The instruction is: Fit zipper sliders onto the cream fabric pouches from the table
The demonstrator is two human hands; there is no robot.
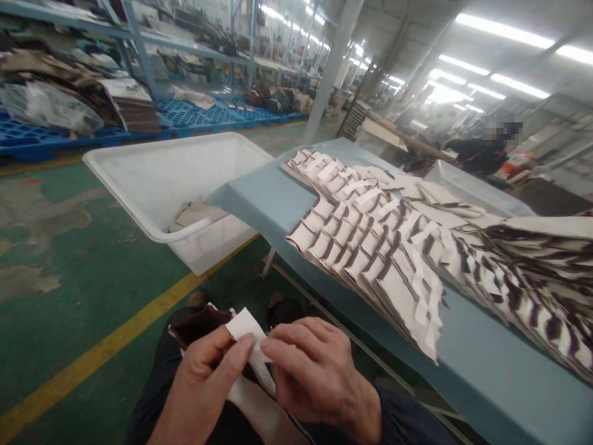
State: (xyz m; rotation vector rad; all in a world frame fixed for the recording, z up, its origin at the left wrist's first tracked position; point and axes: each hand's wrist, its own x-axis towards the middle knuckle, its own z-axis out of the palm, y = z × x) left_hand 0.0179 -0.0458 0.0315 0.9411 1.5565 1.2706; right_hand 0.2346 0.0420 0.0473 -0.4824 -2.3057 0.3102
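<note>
White in colour, a strip (pixel 244 321) sits off the near edge of the worktop (pixel 266 201), pinched thumb-to-finger by the left hand (pixel 204 374), while the right hand (pixel 319 364) touches it, its grip unclear.

A factory workshop for cut or sewn material — blue metal shelving (pixel 139 52) crammed with goods; blue pallets (pixel 173 115) under more stacks; long tube lights (pixel 504 31) in rows overhead; a worn green floor (pixel 69 247) crossed by a yellow line (pixel 106 337); a worktable (pixel 273 198) spread with overlapping pale pieces (pixel 361 232) — and another person (pixel 482 151) farther back.
</note>
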